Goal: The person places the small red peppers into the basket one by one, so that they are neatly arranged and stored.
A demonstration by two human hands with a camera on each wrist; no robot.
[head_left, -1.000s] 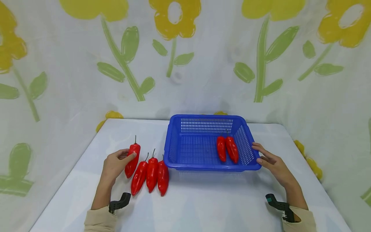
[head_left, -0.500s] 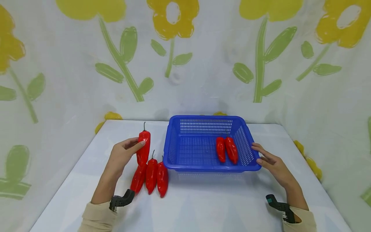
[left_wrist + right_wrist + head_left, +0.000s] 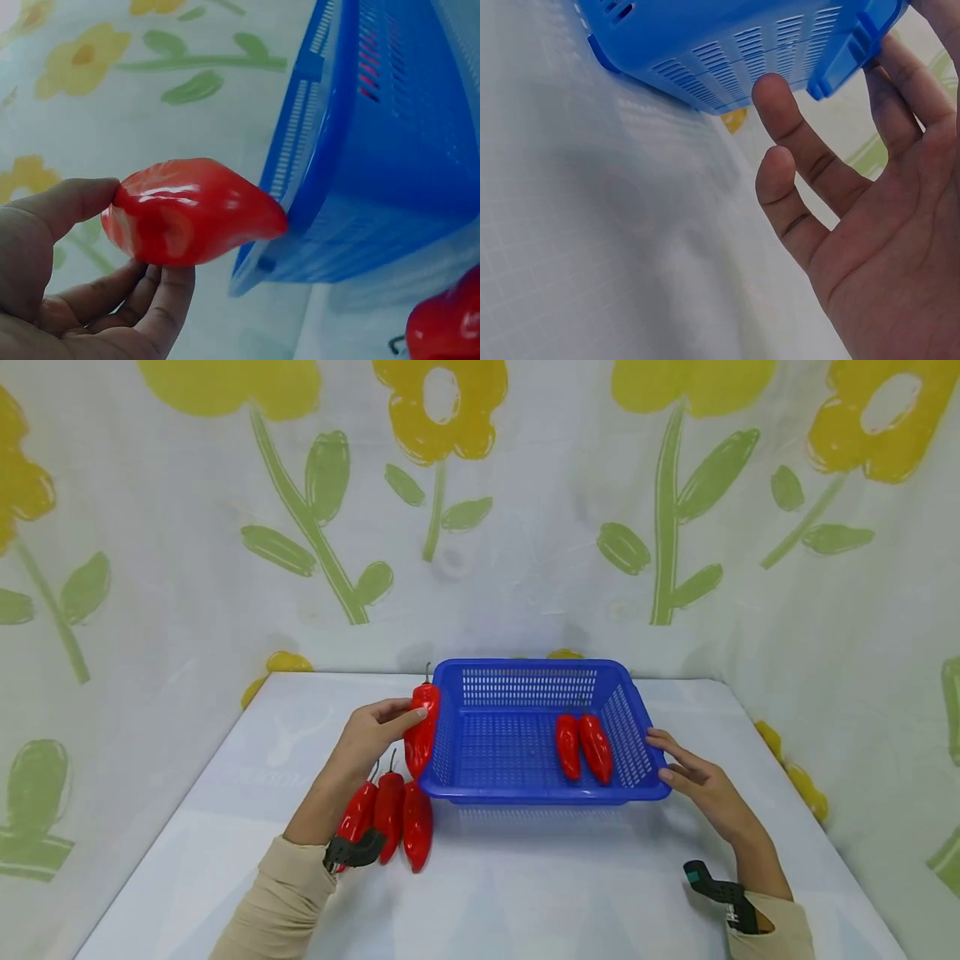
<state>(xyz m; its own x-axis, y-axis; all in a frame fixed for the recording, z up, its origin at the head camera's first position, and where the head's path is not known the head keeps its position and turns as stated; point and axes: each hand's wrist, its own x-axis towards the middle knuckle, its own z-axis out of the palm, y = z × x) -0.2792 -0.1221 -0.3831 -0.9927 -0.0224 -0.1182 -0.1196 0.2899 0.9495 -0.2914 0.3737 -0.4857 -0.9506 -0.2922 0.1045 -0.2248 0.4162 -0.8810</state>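
Note:
Between thumb and fingers, my left hand (image 3: 367,732) pinches a red chili pepper (image 3: 422,743), its stem pointing up. In the head view this pepper overlaps the left wall of a blue plastic basket (image 3: 540,794); the left wrist view shows its pointed tip (image 3: 262,217) right at the basket rim (image 3: 330,135). My right hand (image 3: 705,789) holds the basket's right rim near the front corner, and its lower fingers (image 3: 784,187) hang loosely bent below. Two red peppers (image 3: 596,750) lie inside the basket at the right.
Three more red peppers (image 3: 388,814) lie side by side on the white table (image 3: 540,893), left of the basket and partly behind my left wrist. A flower-patterned cloth (image 3: 525,593) hangs behind the table. Each wrist carries a black camera mount (image 3: 723,893).
My left hand has picked the leftmost pepper up off the table and carried it rightward and away from me to the basket's left rim. The right hand stays on the right rim.

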